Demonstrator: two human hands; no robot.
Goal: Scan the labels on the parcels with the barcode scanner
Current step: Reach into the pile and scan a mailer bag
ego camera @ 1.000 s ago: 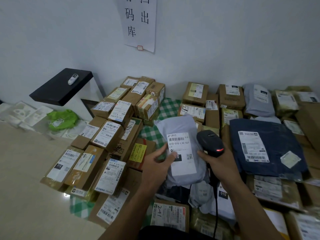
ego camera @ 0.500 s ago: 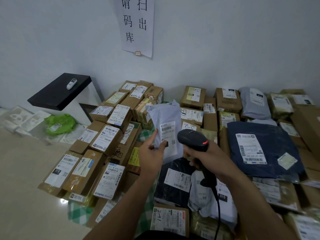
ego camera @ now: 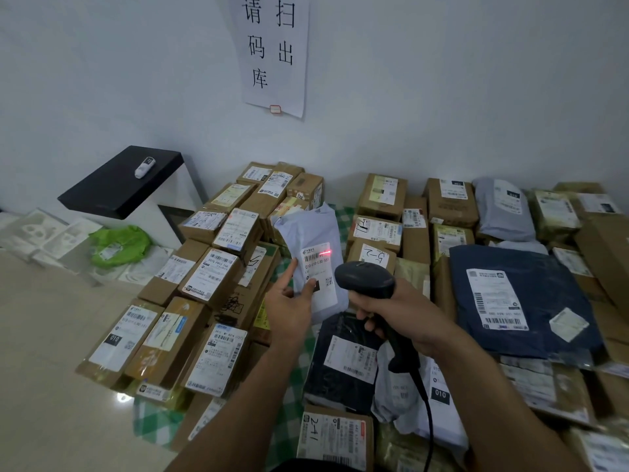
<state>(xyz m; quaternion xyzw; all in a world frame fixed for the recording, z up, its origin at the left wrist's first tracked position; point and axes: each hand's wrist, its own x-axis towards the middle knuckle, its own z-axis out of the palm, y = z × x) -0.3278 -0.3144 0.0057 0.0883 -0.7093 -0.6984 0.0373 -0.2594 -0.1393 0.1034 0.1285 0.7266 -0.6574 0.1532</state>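
I see cardboard parcels (ego camera: pixel 211 277) packed across green checked cloth (ego camera: pixel 149 420) by white wall (ego camera: pixel 442 97). My left hand (ego camera: pixel 289 308) pinches grey poly mailer (ego camera: pixel 309 229) upright above pile, thumb on its label (ego camera: pixel 318 277), index finger straight. My right hand (ego camera: pixel 394 308) grips barcode scanner (ego camera: pixel 366 279), just right of mailer. Red scan line (ego camera: pixel 325 251) lies on label's barcode.
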